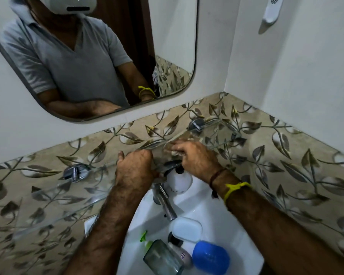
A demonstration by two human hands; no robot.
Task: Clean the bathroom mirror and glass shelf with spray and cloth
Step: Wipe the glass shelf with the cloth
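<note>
The mirror [99, 62] hangs on the wall at upper left and reflects a person in a grey shirt. Below it, a glass shelf [54, 197] on a chrome bracket [75, 172] runs left, and a second pane [213, 132] sits in the corner on two brackets. My left hand [135, 167] is a closed fist at the left pane's end. My right hand [195, 155] grips the corner pane's end, its fingertips blurred through the glass. A white spray bottle [179, 180] with a black top stands under both hands. No cloth is clearly visible.
The white sink [234, 231] lies below with a chrome tap [164, 201]. In it are a white soap case [185, 228], a blue case [211, 258], a glass tumbler [163, 259] and a green item [144, 236]. A white holder [271, 12] hangs on the right wall.
</note>
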